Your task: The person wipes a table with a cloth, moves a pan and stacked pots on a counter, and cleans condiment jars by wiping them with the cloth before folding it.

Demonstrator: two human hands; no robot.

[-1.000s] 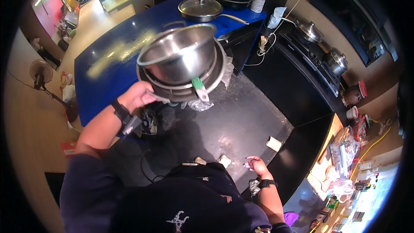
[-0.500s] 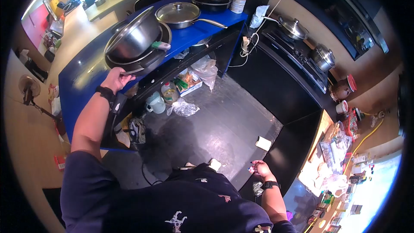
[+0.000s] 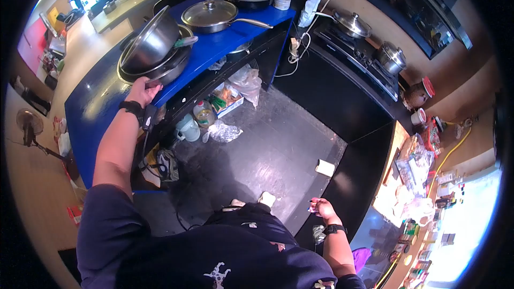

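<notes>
My left hand (image 3: pixel 143 92) reaches out to the blue counter, fingers closed at the near rim of a dark pan (image 3: pixel 170 69). A shiny steel bowl (image 3: pixel 152 48) rests tilted inside that pan. A green-and-grey handle end (image 3: pixel 186 42) sticks out beside the bowl, and what it belongs to is hidden. Just behind the stack stands a lidded frying pan (image 3: pixel 210 15), its long handle pointing right. Low at my right side, my right hand (image 3: pixel 323 208) is held with curled fingers above the floor. Small purple and white spots show at its fingertips, too small to name.
The blue counter (image 3: pixel 96 93) has open shelving underneath. A jug (image 3: pixel 187 128), a plastic bag (image 3: pixel 224 131) and a box of food (image 3: pixel 227 99) sit low by it. Pots stand on a stove (image 3: pixel 353 56) at right. A white object (image 3: pixel 325 168) lies near the right cabinet.
The pan and bowl stack has come down from a raised tilt to sit more level on the counter, my left hand still at its rim. My right hand stays curled.
</notes>
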